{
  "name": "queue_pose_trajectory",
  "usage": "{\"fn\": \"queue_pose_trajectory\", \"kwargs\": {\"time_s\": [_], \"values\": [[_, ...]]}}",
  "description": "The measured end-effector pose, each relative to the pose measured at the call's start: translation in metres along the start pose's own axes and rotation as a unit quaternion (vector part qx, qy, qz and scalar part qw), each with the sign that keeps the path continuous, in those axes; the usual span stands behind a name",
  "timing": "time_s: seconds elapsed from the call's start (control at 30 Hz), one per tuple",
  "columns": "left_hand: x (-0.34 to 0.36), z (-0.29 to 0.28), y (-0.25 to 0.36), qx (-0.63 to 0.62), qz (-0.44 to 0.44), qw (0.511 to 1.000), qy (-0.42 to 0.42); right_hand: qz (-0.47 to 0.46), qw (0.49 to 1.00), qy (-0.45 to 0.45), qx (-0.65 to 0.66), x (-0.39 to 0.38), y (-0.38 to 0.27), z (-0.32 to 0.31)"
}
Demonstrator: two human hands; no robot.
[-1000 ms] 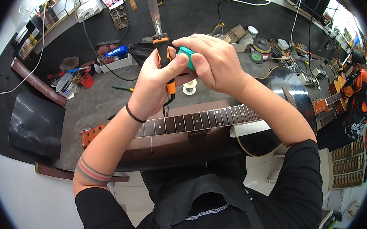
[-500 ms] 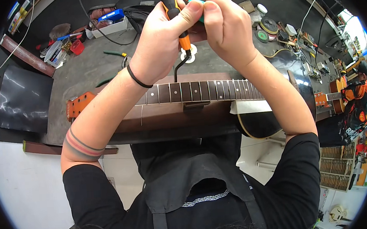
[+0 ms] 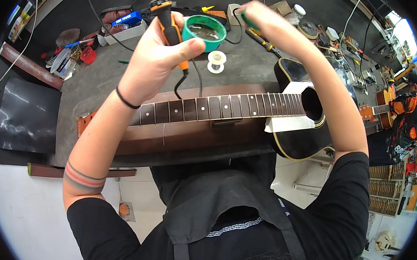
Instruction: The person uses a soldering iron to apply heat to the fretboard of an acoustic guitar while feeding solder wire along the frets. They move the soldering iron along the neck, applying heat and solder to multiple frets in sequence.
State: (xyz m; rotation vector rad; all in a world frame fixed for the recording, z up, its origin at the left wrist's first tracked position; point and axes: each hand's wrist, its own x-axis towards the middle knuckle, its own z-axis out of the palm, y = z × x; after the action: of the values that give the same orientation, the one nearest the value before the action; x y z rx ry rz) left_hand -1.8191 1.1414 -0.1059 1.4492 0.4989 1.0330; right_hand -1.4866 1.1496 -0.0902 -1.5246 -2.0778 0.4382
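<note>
My left hand point(image 3: 153, 59) is closed around an orange-and-black soldering iron point(image 3: 166, 26), its metal end pointing up. The same hand grips a small open green tub point(image 3: 205, 43) with dark, shiny contents. To its right, my right hand point(image 3: 274, 26) holds a green lid point(image 3: 249, 21), apart from the tub; the hand is somewhat blurred. Below both hands, a guitar fretboard point(image 3: 212, 109) runs across the bench, with fret wires and dot inlays. Its black guitar body point(image 3: 296, 144) lies at the right, white card point(image 3: 291, 123) beside the soundhole. A small white spool point(image 3: 217, 62) stands behind the neck.
A brown block point(image 3: 189, 137) lies under the neck. Dark cords hang from the iron and cross the bench. At the back left are a red cup point(image 3: 87, 55) and a blue box point(image 3: 128, 18); reels, jars and tools crowd the right. Another guitar point(image 3: 384, 103) is at far right.
My hands have moved apart, the lid coming off the tub in my right hand. My left hand has shifted left with the iron and tub, exposing the tub's contents.
</note>
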Motion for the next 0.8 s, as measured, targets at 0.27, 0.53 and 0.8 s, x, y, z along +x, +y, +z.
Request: {"fn": "queue_pose_trajectory", "kwargs": {"time_s": [0.27, 0.53, 0.8], "values": [[-0.004, -0.035, -0.001, 0.065, -0.017, 0.998, -0.014, -0.007, 0.928, -0.252, -0.275, 0.000, 0.066, 0.069], [0.005, -0.041, 0.002, 0.089, -0.036, 0.994, -0.041, 0.024, 0.945, -0.234, -0.226, 0.008, 0.065, 0.023], [0.014, -0.039, -0.002, 0.062, -0.015, 0.996, -0.061, 0.104, 0.874, -0.340, -0.332, 0.010, 0.013, 0.085]]}}
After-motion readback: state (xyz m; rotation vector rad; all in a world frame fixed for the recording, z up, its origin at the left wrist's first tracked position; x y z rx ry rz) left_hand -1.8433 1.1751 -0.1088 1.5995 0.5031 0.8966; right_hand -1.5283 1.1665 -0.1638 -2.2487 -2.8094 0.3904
